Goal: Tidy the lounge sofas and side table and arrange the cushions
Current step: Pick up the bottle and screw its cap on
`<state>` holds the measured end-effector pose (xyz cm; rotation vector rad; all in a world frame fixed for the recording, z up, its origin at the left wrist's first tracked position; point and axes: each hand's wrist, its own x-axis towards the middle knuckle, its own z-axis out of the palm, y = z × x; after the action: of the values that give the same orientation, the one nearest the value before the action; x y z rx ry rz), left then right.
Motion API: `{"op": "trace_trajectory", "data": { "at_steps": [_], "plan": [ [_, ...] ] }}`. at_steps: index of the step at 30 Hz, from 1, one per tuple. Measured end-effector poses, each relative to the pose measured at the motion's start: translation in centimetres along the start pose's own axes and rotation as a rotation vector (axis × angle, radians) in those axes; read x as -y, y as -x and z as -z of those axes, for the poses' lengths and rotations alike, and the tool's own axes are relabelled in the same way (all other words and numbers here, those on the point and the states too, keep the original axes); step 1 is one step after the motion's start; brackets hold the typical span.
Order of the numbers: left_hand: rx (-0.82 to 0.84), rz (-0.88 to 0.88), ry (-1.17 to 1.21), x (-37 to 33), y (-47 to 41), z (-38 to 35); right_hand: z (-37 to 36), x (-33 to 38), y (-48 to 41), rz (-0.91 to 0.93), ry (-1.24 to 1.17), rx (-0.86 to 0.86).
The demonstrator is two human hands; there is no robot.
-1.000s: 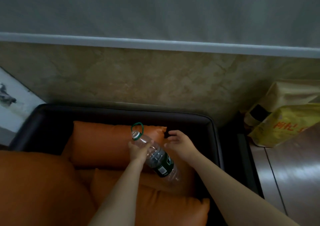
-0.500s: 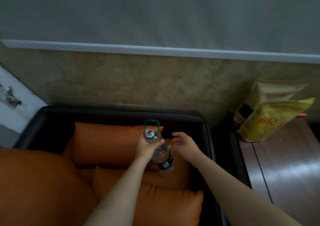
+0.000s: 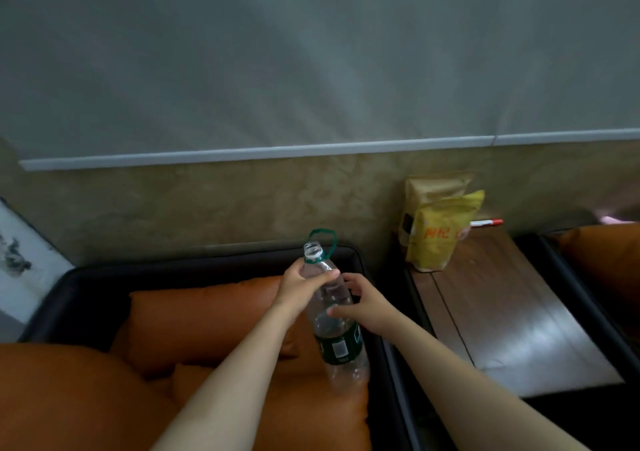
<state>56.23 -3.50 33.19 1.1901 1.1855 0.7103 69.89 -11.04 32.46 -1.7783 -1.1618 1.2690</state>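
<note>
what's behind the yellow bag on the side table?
A brown paper bag stands behind the yellow bag, against the wall; its lower part is covered. A red-capped marker lies just to their right.

A plain grey wall (image 3: 311,52) fills the upper half of the view. A pale trim strip (image 3: 242,154) runs across it, and below the strip is a mottled tan, stone-look panel (image 3: 207,208). At the far left edge leans a white board (image 3: 24,249) with dark ink-like marks. On the side table (image 3: 502,312), against the panel, a brown paper bag (image 3: 433,189) stands just behind a yellow bag (image 3: 440,236) printed with red characters. A white pen (image 3: 485,222) with a red end lies beside them.
</note>
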Motion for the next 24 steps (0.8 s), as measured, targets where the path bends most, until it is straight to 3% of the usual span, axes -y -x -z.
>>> {"op": "trace_trajectory", "data": {
  "at_steps": [8, 17, 24],
  "plan": [
    [0.254, 0.042, 0.045, -2.5, 6.8, -7.6, 4.6, -2.6, 7.9, 0.038, -0.169, -0.119],
    [0.588, 0.207, -0.247, -2.9, 12.5, -12.3, 11.2, -4.7, 15.6, 0.043, -0.345, -0.283],
    [0.727, 0.194, -0.328, -2.7, 19.2, -23.1, 19.2, -8.3, 24.2, 0.093, -0.423, -0.425]
  ]
}}
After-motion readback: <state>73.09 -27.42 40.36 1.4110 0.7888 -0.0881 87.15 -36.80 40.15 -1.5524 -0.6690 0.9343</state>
